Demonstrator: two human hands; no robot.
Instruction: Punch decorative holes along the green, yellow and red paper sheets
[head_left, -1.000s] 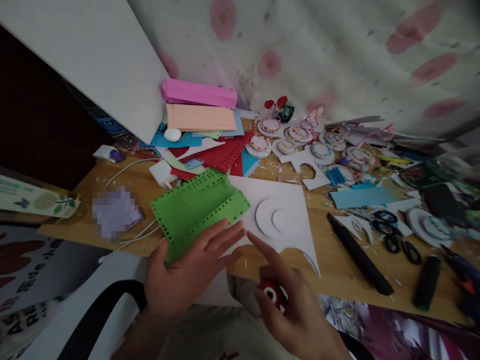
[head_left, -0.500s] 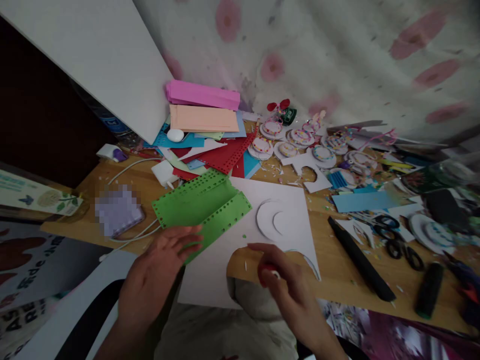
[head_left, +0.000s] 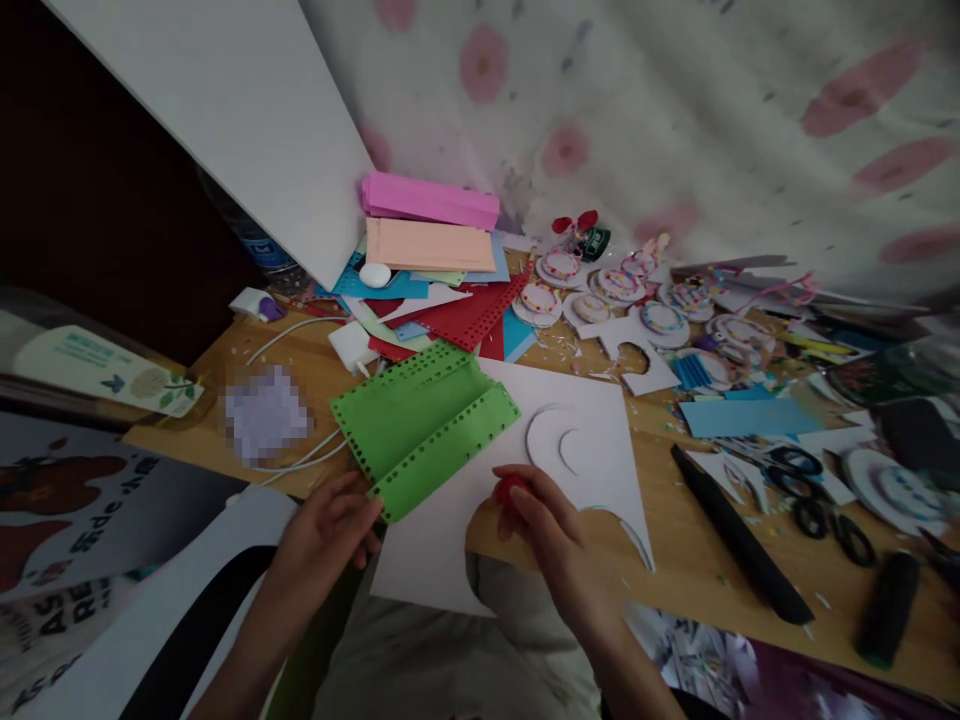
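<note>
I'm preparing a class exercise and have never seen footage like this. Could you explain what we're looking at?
There is no machine here: these are a person's bare hands, seen from a camera worn on the head, looking forward and down. The left hand is at the near corner of a green sheet punched with holes; whether it grips is hard to tell. The right hand holds a small red object. A white sheet with curved cutouts lies partly under the green one. Farther right on the wooden table lie a long black item and scissors.
</note>
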